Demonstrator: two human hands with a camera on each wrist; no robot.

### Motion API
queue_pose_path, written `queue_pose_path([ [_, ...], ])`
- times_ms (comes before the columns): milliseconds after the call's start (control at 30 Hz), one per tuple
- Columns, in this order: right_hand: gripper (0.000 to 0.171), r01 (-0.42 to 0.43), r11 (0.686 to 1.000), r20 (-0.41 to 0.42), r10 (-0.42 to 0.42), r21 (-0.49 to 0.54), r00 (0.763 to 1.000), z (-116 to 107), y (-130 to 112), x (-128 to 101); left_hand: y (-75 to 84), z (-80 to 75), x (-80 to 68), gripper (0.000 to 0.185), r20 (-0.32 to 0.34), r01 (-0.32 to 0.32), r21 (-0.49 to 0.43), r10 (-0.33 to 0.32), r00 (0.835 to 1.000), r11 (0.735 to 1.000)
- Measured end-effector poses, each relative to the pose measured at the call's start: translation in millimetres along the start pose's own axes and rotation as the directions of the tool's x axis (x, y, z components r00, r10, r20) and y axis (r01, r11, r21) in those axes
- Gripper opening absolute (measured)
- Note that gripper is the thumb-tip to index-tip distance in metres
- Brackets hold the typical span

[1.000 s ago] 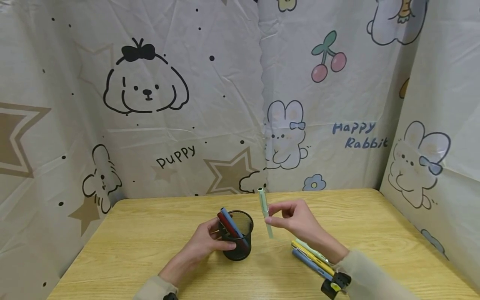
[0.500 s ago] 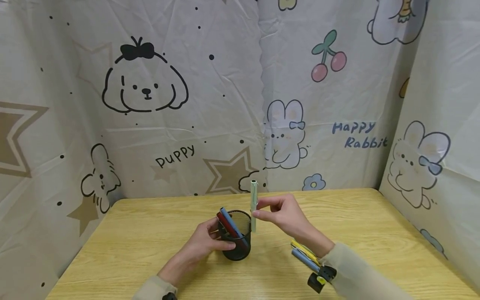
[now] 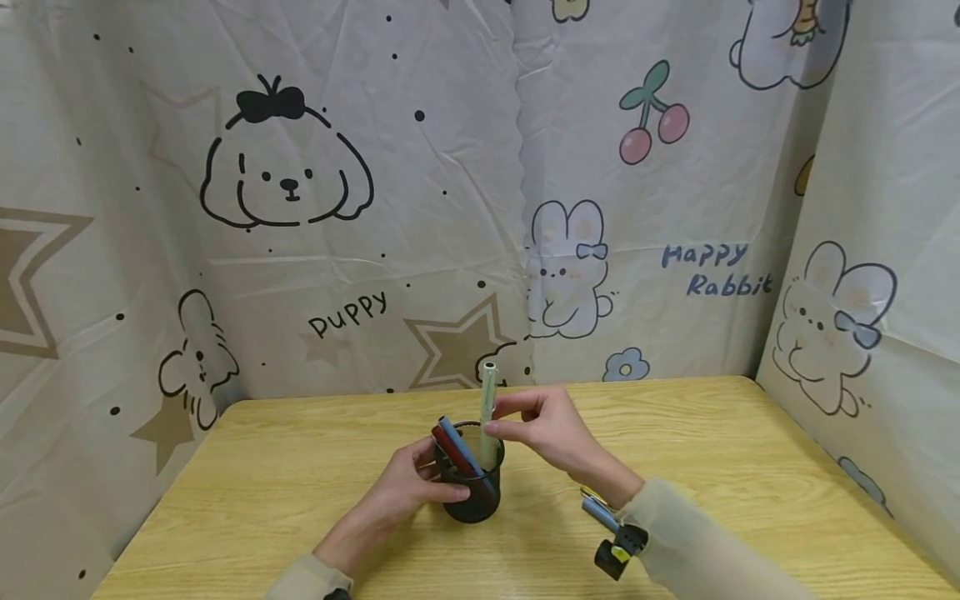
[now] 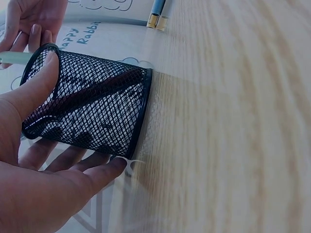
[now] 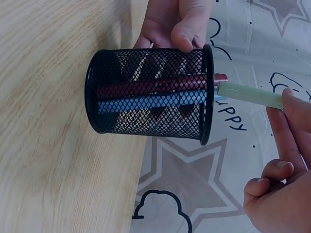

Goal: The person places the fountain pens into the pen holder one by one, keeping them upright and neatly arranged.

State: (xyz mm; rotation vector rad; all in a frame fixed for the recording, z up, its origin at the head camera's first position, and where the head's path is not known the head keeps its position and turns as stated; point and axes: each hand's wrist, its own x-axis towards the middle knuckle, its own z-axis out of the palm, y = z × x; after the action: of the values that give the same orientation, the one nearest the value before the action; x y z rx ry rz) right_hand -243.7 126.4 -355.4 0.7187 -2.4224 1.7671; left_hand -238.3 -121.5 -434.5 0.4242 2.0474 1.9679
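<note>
A black mesh pen cup (image 3: 483, 498) stands upright on the table, and my left hand (image 3: 405, 490) grips it from the left with the thumb across its near side. Inside lean a dark red pen (image 3: 450, 448) and a blue pen (image 3: 459, 442). My right hand (image 3: 553, 429) pinches a light green pen (image 3: 488, 396) between thumb and fingers, held nearly upright over the cup's mouth. In the right wrist view, the lower end of the green pen (image 5: 250, 94) is right at the rim, close to the tops of the other two.
Under the right wrist, another blue pen (image 3: 599, 512) and a yellow pen (image 3: 595, 495) lie on the wooden table (image 3: 300, 467), partly hidden by the sleeve. A printed cloth (image 3: 450, 208) hangs behind the table's back edge and at the sides.
My right hand has carried the light green pen leftward, from beside the cup to over its mouth, and turned it more upright. The left hand and cup have stayed in place.
</note>
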Motion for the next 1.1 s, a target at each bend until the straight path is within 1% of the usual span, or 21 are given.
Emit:
queue_pose_path([
  [333,0.021,0.019,1.0,0.038,-0.019,-0.017,0.999,9.1,6.2,5.4,2.3,-0.5,0.3,0.071,-0.004,0.007,0.016,-0.007,1.0,1.0],
  [600,0.021,0.03,0.999,0.081,-0.027,-0.037,0.996,16.0,13.0,6.0,2.7,-0.1,-0.9,0.065,-0.004,0.018,0.018,-0.018,1.0,1.0],
  [933,0.02,0.052,0.996,0.121,-0.042,-0.073,0.992,20.0,17.9,4.9,1.4,0.8,0.8,0.067,-0.003,0.004,0.004,-0.004,1.0,1.0],
  [1100,0.018,0.04,0.994,0.124,-0.027,-0.101,0.992,22.3,21.1,5.5,0.8,0.9,0.9,0.07,0.003,-0.004,-0.004,0.004,1.0,1.0],
])
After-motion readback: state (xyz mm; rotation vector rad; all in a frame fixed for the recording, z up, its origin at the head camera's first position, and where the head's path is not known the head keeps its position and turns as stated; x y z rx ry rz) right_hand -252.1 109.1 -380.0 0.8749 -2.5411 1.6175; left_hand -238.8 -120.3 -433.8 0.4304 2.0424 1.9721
